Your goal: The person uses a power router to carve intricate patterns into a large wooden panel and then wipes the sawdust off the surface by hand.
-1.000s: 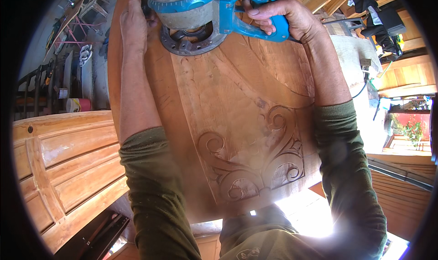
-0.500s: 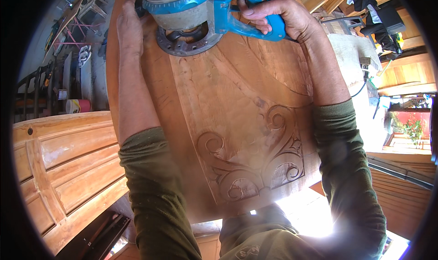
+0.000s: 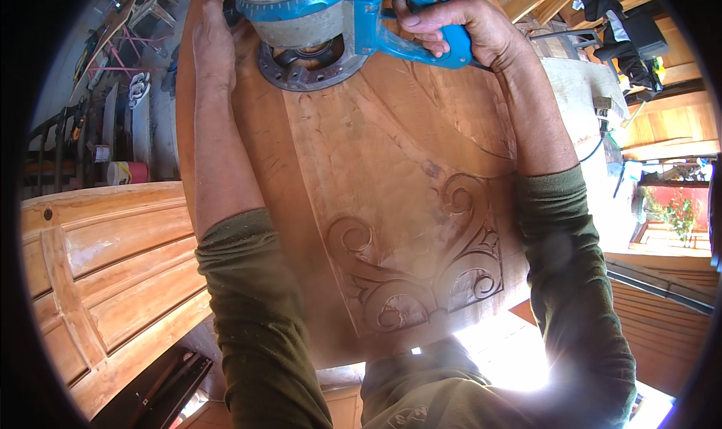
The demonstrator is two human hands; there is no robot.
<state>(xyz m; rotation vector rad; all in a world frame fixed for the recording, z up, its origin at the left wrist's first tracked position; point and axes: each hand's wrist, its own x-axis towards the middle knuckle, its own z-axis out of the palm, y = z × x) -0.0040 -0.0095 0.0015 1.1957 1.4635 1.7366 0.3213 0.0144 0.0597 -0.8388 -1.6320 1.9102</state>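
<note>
A large blue and silver power router (image 3: 307, 23) with a round dark base plate stands on a brown wooden panel (image 3: 368, 143), at the top of the view. My left hand (image 3: 216, 38) is closed on the router's dark side handle at its left, which is mostly hidden by the fingers. My right hand (image 3: 470, 30) grips the blue loop handle on the right, fingers curled round it. Scrollwork carving (image 3: 410, 260) runs across the panel's lower right part, nearer my body. Both forearms, in green sleeves, lie along either side of the panel.
A pale panelled door (image 3: 113, 278) lies at lower left. Metal frames, a chair (image 3: 154, 8) and a pink-banded bucket (image 3: 129, 172) fill the upper left. At right are a pale workbench (image 3: 579, 106) with a cord, dark tools or cloth (image 3: 632, 38) and stacked wooden boards (image 3: 669, 121).
The router and both my hands have shifted slightly left between the oldest frame and the middle one, and stay about there now. The grips look unchanged.
</note>
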